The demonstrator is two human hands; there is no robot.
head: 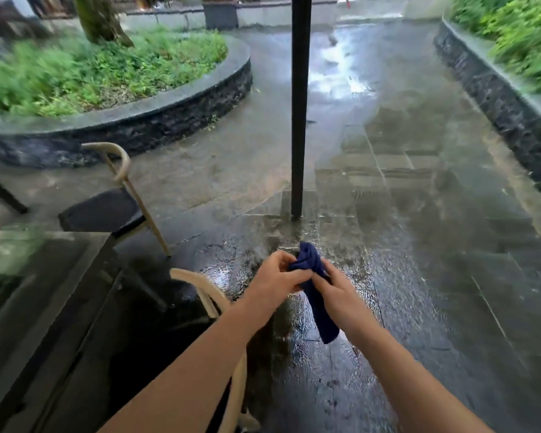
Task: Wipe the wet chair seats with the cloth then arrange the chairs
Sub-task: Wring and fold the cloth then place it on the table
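Observation:
A dark blue cloth (313,296) is twisted into a roll and held out over the wet pavement. My left hand (277,278) grips its upper part and my right hand (341,295) grips it just beside, with the lower end hanging down between my forearms. One chair (107,207) with a black seat and a curved pale wooden back stands at the left, next to the table. A second chair (210,295) of the same kind is close under my left arm; only its pale back rail shows, and its seat is hidden in shadow.
A dark glossy table (44,307) fills the lower left. A black pole (300,104) rises from the paving straight ahead. A round stone planter (169,117) with grass lies at the back left, and a low stone wall (497,98) runs along the right. The paving is wet.

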